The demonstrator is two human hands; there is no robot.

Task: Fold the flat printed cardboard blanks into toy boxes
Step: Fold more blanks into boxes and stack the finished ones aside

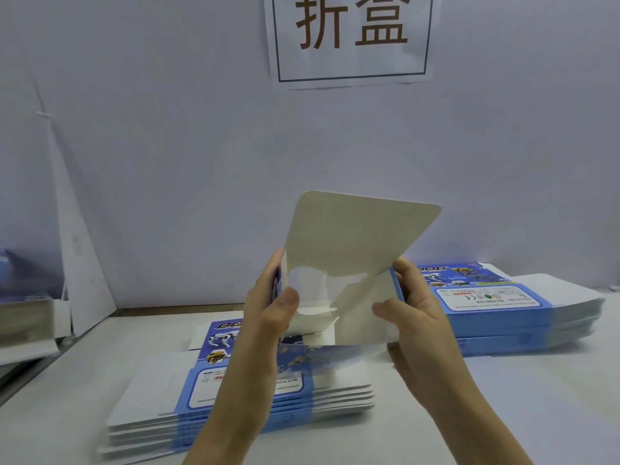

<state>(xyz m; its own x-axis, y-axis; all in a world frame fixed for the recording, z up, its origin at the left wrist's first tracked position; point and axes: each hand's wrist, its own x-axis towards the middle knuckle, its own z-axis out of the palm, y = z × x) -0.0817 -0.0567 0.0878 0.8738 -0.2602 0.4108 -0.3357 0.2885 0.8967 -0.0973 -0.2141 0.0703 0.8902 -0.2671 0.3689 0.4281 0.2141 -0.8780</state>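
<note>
The left forearm (235, 401) and right forearm (466, 401), both bare, rose from the lower edge and leaned toward each other. The left hand (271, 305) gripped the left side of the half-opened box (360, 236), thumb curled over its inner face. The right hand (417, 308) held the right side, thumb pointing inward and fingers wrapped behind.

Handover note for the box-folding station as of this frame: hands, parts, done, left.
Left hand: grips the left wall of the half-opened box, thumb inside.
Right hand: grips its right wall.
Box: held in the air over the near stack of flat blanks, with its top flap standing open.
Second stack: lying flat, far right.
Done: this blank is opened into a sleeve. No finished box is in view.
Left: probably close this box's flaps, then fold both stacks.
</note>
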